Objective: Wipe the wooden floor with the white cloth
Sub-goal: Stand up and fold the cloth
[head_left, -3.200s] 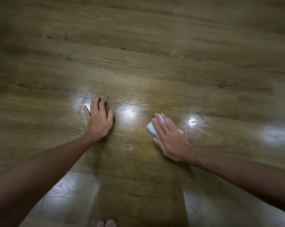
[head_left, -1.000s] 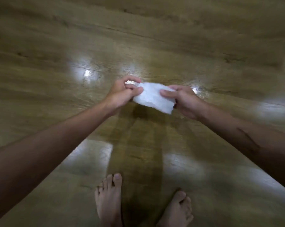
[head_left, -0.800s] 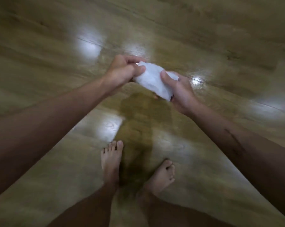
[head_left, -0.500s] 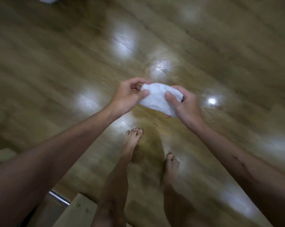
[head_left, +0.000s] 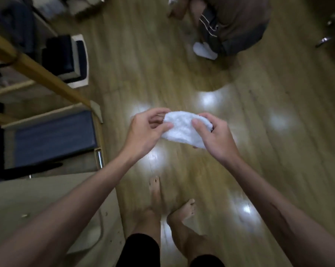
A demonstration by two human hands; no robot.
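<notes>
A small white cloth (head_left: 182, 128) is held up in the air between both hands, well above the wooden floor (head_left: 278, 151). My left hand (head_left: 145, 133) pinches its left end with thumb and fingers. My right hand (head_left: 214, 137) grips its right end, thumb on top. The cloth is bunched and folded. My two bare feet (head_left: 174, 209) stand on the floor below the hands.
Wooden furniture with dark blue pads (head_left: 53, 135) and a slanted wooden rail (head_left: 37, 72) fills the left side. Another person (head_left: 230, 22) crouches on the floor at the top, with a white cloth (head_left: 204, 50) by them. A pale panel (head_left: 47, 199) lies at lower left.
I have risen from kneeling with the cloth pressed on the floor to standing, lifting the cloth into both hands. The view has swung, bringing the furniture and the other person into sight.
</notes>
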